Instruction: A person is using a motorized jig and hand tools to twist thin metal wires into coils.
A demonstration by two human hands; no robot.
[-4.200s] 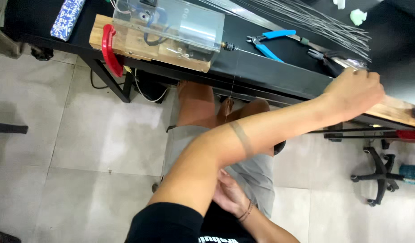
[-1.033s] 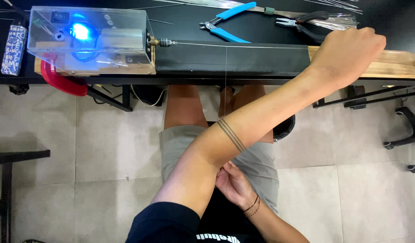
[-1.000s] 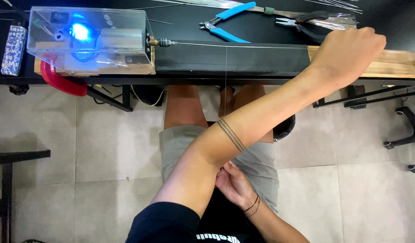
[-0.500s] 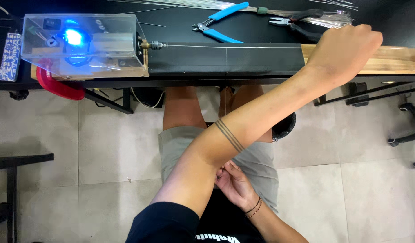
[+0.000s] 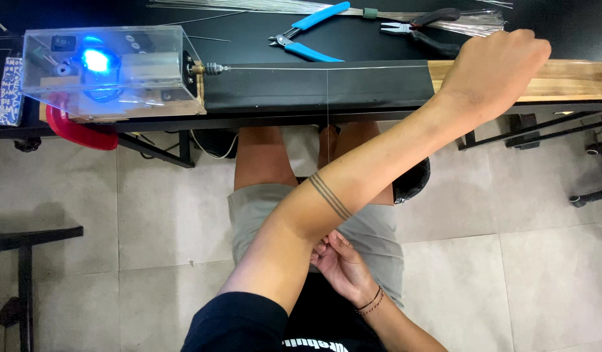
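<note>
On the black surface point(image 5: 379, 88), a wire point(image 5: 327, 67) runs taut rightward from the lit clear box point(image 5: 112, 72) to the left hand point(image 5: 496, 65), its grip seemingly closed on the wire's end, apparently holding tension; the right hand point(image 5: 343, 270) lies in the lap, grip unclear.

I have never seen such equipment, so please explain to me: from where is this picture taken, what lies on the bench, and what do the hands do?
One camera on the person's head looks down at a black workbench. The left hand, closed in a fist, rests on a wooden board, where a thin wire ends. The wire runs to a clear plastic box with a blue light inside. Behind it lie blue-handled pliers, black-handled pliers and straight wire rods. The right hand is at the lap; whether it holds anything is hidden.
</note>
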